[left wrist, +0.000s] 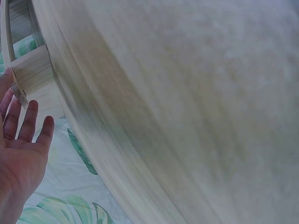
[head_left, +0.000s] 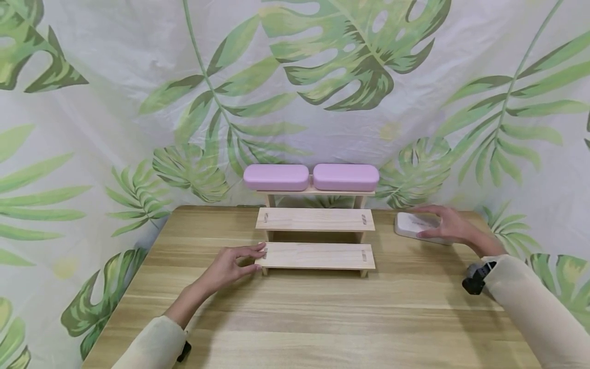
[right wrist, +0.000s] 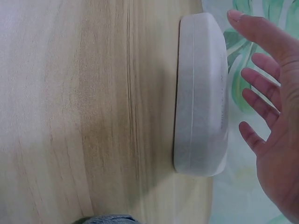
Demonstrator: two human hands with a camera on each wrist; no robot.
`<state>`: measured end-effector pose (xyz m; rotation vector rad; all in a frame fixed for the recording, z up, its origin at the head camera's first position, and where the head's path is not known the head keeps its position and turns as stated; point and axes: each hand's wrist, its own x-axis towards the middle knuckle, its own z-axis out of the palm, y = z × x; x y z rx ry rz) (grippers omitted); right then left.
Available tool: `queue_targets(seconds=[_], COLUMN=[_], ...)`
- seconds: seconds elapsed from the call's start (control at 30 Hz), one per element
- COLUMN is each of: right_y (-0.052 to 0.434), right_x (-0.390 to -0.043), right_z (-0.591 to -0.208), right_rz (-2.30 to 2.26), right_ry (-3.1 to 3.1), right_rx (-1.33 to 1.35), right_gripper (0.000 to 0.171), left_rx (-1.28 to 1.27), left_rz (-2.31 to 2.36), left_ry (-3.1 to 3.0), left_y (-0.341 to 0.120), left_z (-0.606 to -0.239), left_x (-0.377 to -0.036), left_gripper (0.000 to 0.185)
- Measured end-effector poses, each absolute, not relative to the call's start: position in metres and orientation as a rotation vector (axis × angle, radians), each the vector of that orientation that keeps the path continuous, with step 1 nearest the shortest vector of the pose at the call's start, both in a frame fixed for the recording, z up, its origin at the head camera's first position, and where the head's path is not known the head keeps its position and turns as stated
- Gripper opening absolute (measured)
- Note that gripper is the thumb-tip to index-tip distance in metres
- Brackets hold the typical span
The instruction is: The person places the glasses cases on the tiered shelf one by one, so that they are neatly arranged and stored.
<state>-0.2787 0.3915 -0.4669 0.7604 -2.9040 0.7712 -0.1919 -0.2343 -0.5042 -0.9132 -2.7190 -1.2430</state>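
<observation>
A wooden three-step stand (head_left: pixel 315 219) sits mid-table. Two purple cases, one on the left (head_left: pixel 275 177) and one on the right (head_left: pixel 345 177), lie side by side on its top step. My left hand (head_left: pixel 244 260) rests with relaxed fingers against the left end of the lowest step (head_left: pixel 318 255). The left wrist view shows this hand (left wrist: pixel 21 140) with its fingers straight beside the stand's leg (left wrist: pixel 32 77). A white case (head_left: pixel 410 224) lies flat on the table to the right. My right hand (head_left: pixel 440 224) is spread over it. In the right wrist view the fingers (right wrist: pixel 261 105) are straight and just clear of the white case (right wrist: pixel 201 93).
The wooden table (head_left: pixel 322 318) runs wide in front of the stand. A leaf-print cloth (head_left: pixel 138 102) hangs behind and around the table. The two lower steps of the stand hold nothing.
</observation>
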Motion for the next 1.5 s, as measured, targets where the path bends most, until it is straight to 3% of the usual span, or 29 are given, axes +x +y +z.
queue_targets(seconds=[1.5], right_y=[0.403], right_x=[-0.284], right_z=[-0.501], right_rz=[0.84], right_ry=[-2.947], right_rx=[0.585], right_gripper=[0.073], left_rx=[-0.886], left_rz=[-1.274], left_ry=[-2.734], left_y=[-0.235], left_z=[-0.504], left_x=[-0.192], left_gripper=[0.031])
